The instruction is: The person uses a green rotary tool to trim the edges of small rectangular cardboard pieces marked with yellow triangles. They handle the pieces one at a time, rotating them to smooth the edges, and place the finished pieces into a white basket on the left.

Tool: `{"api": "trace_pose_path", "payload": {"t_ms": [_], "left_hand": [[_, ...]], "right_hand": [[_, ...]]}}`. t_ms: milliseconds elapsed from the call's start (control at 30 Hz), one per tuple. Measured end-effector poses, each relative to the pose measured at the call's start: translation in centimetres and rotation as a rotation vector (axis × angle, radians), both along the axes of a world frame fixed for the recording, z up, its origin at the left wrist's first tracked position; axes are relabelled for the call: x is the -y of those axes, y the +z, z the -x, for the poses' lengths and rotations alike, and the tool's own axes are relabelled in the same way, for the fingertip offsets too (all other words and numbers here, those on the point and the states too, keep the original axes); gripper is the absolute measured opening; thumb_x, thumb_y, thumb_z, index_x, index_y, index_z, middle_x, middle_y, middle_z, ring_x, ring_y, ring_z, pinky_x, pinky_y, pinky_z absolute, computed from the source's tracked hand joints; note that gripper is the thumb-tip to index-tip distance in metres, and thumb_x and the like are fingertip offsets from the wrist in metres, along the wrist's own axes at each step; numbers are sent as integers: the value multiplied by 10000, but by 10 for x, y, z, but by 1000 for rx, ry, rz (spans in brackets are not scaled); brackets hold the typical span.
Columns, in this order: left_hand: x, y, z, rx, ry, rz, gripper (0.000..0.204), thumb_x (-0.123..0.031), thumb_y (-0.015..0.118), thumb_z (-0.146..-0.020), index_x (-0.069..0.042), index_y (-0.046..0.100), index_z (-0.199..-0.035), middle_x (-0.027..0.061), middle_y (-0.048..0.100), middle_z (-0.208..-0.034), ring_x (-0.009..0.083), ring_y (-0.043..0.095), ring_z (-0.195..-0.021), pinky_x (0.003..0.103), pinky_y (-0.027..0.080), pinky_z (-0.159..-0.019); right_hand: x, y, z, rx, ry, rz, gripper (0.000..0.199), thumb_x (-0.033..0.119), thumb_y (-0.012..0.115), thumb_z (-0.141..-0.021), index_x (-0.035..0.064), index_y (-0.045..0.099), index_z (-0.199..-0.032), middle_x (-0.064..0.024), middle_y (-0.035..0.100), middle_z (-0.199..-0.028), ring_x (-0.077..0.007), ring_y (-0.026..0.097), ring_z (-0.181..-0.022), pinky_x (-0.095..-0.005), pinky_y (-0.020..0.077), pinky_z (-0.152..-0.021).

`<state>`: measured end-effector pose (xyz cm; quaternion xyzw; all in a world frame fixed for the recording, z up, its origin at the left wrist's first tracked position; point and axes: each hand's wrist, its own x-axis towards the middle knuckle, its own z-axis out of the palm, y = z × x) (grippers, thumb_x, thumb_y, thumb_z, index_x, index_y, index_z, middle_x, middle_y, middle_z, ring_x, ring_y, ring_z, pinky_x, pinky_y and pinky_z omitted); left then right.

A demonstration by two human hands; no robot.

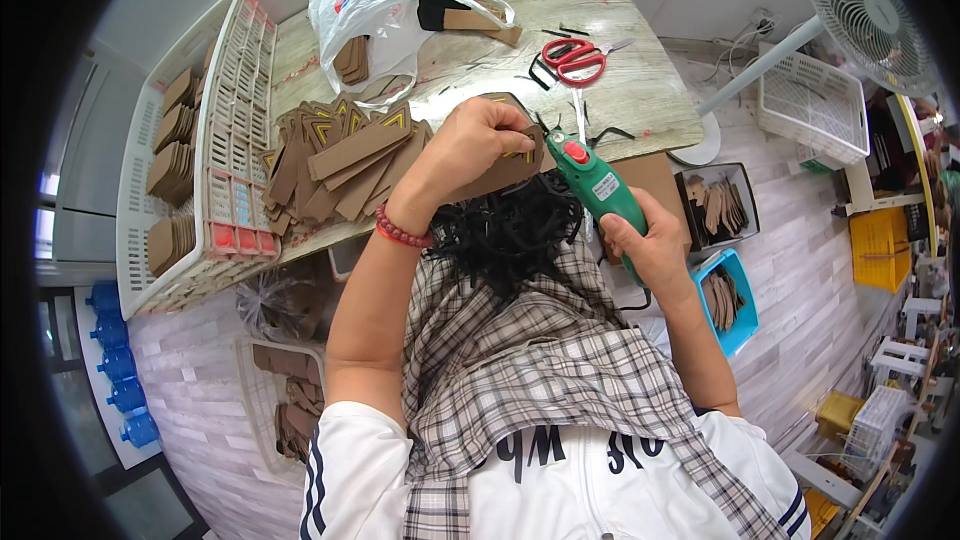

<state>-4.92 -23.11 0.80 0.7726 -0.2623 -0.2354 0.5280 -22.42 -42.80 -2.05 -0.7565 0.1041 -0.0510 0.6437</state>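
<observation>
Left hand (478,145): fingers curled, pinching a brown cardboard piece (505,165) at the table's near edge.
Right hand (650,250): wrapped around the green electric cutter (592,183), tip touching the piece.
Left of it: pile of cut pieces (340,165).
Far right: red scissors (575,58).

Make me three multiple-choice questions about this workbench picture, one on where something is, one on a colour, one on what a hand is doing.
1. Where do the scissors lie?
A. on the table top
B. in the white basket
C. on the floor

2. What colour is the tool's body?
A. yellow
B. green
C. black

3. What is the left hand doing?
A. resting open and empty
B. holding the scissors
C. gripping a brown piece

Answers: 1 A, they rest on the table beyond the hands. 2 B, green with a red button. 3 C, its fingers close over the piece.
</observation>
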Motion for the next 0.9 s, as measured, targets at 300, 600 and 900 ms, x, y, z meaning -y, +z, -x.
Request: {"api": "trace_pose_path", "payload": {"t_ms": [300, 600, 900], "left_hand": [[1, -12, -20, -36, 125, 41, 92, -75, 686, -770, 10, 665, -800, -17, 595, -698, 52, 490, -626, 230, 399, -573], [-15, -74, 9, -815, 610, 921, 126, -95, 582, -856, 22, 593, -902, 133, 658, -818, 267, 666, -763, 380, 561, -707], [10, -58, 35, -639, 438, 865, 92, -70, 607, -875, 16, 640, -872, 105, 668, -774, 205, 664, -701, 314, 539, -663]], "right_hand": [[-3, -6, -2, -32, -59, -44, 386, 273, 719, -838, -14, 604, -1069, 17, 561, -702, -36, 486, -580, -204, 406, -512], [-11, -10, 9, -16, -105, -25, 361, 282, 694, -860, -17, 599, -1039, 13, 569, -704, -36, 486, -568, -204, 404, -505], [-14, -6, 9, -48, -94, 54, 364, 280, 705, -847, -12, 617, -1047, 7, 574, -704, -45, 481, -585, -224, 402, -521]]}}
